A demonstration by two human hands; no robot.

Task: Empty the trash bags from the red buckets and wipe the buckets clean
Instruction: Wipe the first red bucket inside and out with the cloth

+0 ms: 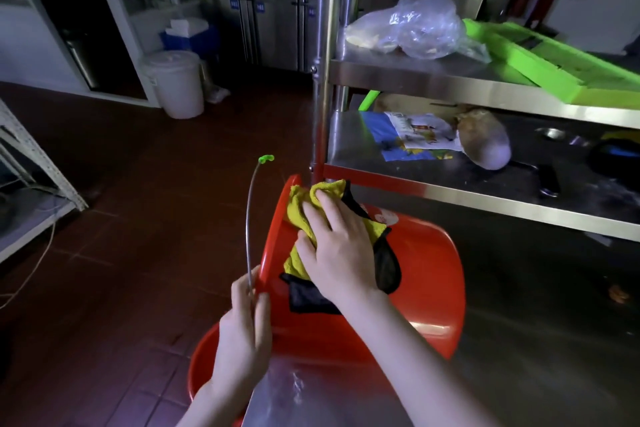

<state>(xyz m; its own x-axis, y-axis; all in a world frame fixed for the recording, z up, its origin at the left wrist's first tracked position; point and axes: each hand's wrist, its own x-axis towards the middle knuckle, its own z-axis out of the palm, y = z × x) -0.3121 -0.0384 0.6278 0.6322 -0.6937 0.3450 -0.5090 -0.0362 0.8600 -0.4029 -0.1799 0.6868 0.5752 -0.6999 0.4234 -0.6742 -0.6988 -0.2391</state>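
Observation:
A red bucket point(426, 274) lies tipped on its side, mouth to the left, over a second red bucket point(204, 357) below it. My left hand point(244, 333) grips the upper bucket's rim together with its metal wire handle point(250, 218), which ends in a green tip. My right hand point(337, 250) presses a yellow cloth with black edging point(301, 215) flat against the bucket's outer wall, fingers spread over it. A clear plastic liner point(291, 388) shows inside the lower bucket.
A steel shelf rack point(450, 80) stands right beside the buckets; it holds a clear plastic bag point(415, 28), a green tray point(554, 59) and papers. A white lidded pail point(176, 83) stands on the dark red tile floor behind. A white metal rack point(38, 163) is at left.

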